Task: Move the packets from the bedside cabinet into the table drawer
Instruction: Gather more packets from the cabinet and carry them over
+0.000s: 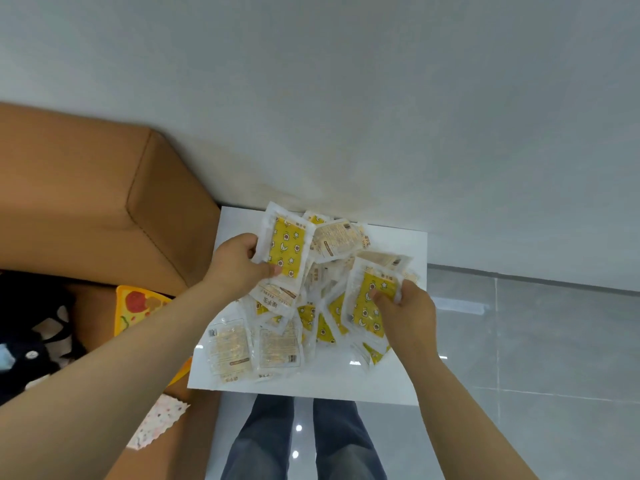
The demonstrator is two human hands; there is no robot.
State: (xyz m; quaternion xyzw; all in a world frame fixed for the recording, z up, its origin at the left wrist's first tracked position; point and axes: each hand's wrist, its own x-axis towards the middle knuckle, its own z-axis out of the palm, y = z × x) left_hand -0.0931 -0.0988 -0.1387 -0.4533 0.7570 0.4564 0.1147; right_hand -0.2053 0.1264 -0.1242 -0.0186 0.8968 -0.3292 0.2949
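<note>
A heap of several clear packets (277,344) with yellow patterned fronts lies on the white top of the bedside cabinet (346,382). My left hand (235,263) grips a small stack of packets, with a yellow packet (287,249) on top, raised above the pile's left side. My right hand (405,306) pinches another yellow packet (369,306) at the pile's right side. The table drawer is not in view.
A tan upholstered headboard (104,195) stands left of the cabinet against the pale wall. Below it lie dark fabric (31,337), a pizza-print cushion (138,306) and a spotted cloth (159,424). Grey glossy floor tiles (536,358) spread to the right. My jeans-clad legs (304,441) stand before the cabinet.
</note>
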